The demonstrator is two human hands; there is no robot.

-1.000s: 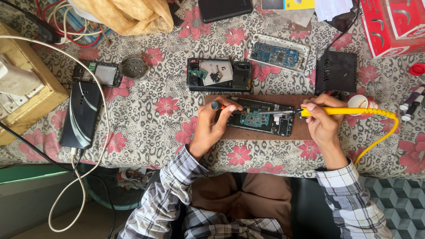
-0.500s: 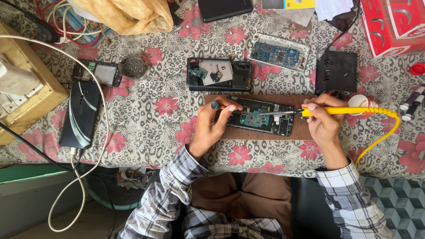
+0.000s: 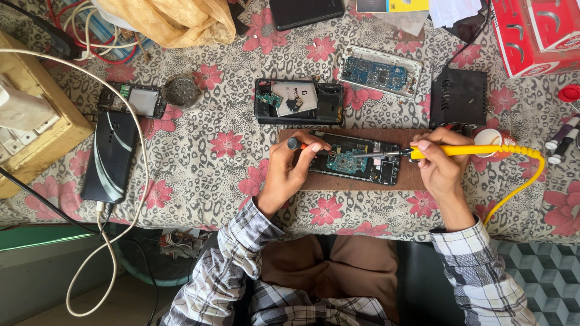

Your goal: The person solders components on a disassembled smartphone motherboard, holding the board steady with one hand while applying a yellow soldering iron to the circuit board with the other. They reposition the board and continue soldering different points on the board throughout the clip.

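Leopard-and-flower patterned cloth (image 3: 211, 175) covers the whole workbench, and at its near edge a brown wooden board (image 3: 362, 181) carries one opened phone (image 3: 356, 160), lying flat with its teal circuit board showing. Both hands of the seated person are on it. The left hand (image 3: 290, 175) is curled at the phone's left end, thumb and fingers pinched round a small dark-tipped tool (image 3: 294, 143) with an orange neck. The right hand (image 3: 441, 169) is closed in a pen grip on a yellow soldering iron (image 3: 459, 150), whose thin metal tip reaches left over the phone's board; whether it touches I cannot tell. One yellow coiled lead (image 3: 519, 175) runs from the iron off to the right. Just behind the board lies a second opened phone, a black frame (image 3: 299, 101) with a pale part inside, and beyond it to the right a third, white-framed with a blue circuit board (image 3: 377, 73). One black box-shaped unit (image 3: 458, 98) stands just past the right hand. Well to the left, one dark phone (image 3: 110, 156) rests face down with a white cable (image 3: 127, 199) plugged in, beside a small round metal dish (image 3: 181, 92). One wooden box (image 3: 36, 121) fills the left edge; red cartons (image 3: 534, 33) sit at the far right corner.
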